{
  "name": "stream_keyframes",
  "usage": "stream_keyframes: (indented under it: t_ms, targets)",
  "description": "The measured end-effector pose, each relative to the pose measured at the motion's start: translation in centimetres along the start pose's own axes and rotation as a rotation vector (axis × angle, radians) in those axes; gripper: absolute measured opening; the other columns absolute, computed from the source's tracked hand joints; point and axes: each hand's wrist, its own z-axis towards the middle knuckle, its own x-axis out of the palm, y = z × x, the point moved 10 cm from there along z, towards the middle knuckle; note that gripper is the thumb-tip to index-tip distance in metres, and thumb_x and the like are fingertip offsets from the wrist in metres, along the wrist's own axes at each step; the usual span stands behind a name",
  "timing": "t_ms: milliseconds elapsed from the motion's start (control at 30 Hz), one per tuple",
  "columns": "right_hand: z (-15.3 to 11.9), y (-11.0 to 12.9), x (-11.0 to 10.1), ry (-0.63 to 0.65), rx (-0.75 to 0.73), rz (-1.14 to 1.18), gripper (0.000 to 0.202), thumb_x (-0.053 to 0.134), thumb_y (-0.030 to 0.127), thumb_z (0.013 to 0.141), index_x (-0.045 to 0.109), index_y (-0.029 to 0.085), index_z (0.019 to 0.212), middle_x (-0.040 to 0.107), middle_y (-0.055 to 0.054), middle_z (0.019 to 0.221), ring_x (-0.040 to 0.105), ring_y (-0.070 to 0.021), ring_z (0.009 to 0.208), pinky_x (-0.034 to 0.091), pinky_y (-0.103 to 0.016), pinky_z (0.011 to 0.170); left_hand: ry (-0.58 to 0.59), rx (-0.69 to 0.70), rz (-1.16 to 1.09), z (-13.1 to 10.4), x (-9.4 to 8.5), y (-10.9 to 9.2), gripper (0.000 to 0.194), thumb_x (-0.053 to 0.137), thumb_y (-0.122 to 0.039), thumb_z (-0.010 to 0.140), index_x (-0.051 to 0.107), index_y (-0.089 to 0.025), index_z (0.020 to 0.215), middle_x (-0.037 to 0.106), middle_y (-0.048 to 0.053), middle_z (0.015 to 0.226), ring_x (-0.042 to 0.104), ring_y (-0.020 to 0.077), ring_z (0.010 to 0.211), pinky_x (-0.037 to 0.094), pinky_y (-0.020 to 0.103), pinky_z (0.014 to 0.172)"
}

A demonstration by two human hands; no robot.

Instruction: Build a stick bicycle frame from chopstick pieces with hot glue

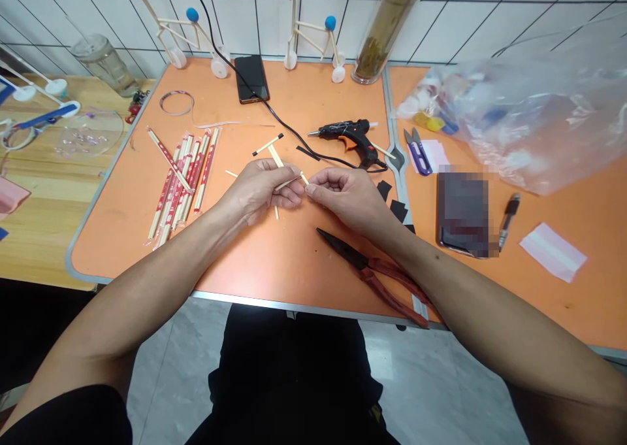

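Has on the orange desk (235, 257) two apparently finished wheeled stick models (330, 24) beyond the hot glue gun (349, 131), wrapped chopsticks (182, 177) unopened well left of it, and, nearer on that side, left grip (262, 185) closed around a partial, wheelless stick frame (276, 155), right grip (343, 197) pinching a short stick (304, 178).

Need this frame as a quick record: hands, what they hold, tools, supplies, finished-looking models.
left_hand: left hand, holding T-topped stick frame, black-tipped crossbar
right_hand: right hand, pinching short stick
tools: glue gun; long-nose pliers; blue-handled snips
supplies: wrapped chopsticks, left of hands
models: two wheeled stick models, blue balls, far edge
surface: orange table
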Motion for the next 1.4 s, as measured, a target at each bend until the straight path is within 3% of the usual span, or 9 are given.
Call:
stream_keyframes:
  t_ms: [233,467,900,1200,1400]
  targets:
    - [-0.2,0.2,-0.1,0.0,0.011,0.013,0.018,0.081,0.038,0.086,0.077,0.02,0.087,0.073,-0.002,0.086,0.057,-0.0155,0.077,0.043,-0.03,0.07,0.004,0.026,0.008,-0.1,-0.2,-0.4,0.018,0.085,-0.023,0.09,0.077,-0.01,0.079,0.08,0.008,0.073,0.07,0.0097,0.053,0.057,0.017,0.054]
    - [-0.1,0.6,-0.5,-0.023,0.009,0.032,0.021,0.082,0.039,0.087,0.076,0.019,0.089,0.071,-0.001,0.083,0.055,-0.0144,0.074,0.044,-0.031,0.072,-0.057,0.088,-0.008,-0.4,-0.9,-1.6,0.012,0.084,-0.017,0.091,0.079,-0.011,0.1,0.08,0.004,0.074,0.072,0.0106,0.055,0.058,0.018,0.056]
    - [-0.3,1.4,-2.9,-0.218,-0.05,0.074,0.024,0.085,0.044,0.087,0.078,0.021,0.092,0.076,-0.005,0.091,0.062,-0.0183,0.079,0.05,-0.034,0.075,-0.149,0.282,0.124,-1.9,-1.4,-4.0,0.024,0.081,-0.017,0.095,0.079,-0.011,0.119,0.082,0.003,0.08,0.075,0.0107,0.062,0.06,0.02,0.062]
    - [-0.3,0.9,-2.2,-0.104,0.009,0.144,0.026,0.086,0.046,0.09,0.076,0.022,0.086,0.076,-0.004,0.085,0.056,-0.0146,0.069,0.044,-0.03,0.063,-0.183,0.333,0.169,-2.3,-1.4,-4.0,0.033,0.092,-0.029,0.09,0.081,-0.017,0.119,0.081,0.001,0.084,0.074,0.0109,0.067,0.062,0.023,0.069]
    - [0.1,-0.3,-0.5,0.075,0.105,0.376,0.038,0.094,0.053,0.084,0.073,0.022,0.08,0.069,-0.002,0.076,0.044,-0.011,0.061,0.025,-0.027,0.051,-0.243,0.565,0.508,-3.4,-1.1,-5.1,0.024,0.083,-0.03,0.096,0.086,-0.026,0.119,0.083,0.005,0.103,0.075,0.018,0.09,0.061,0.028,0.084]
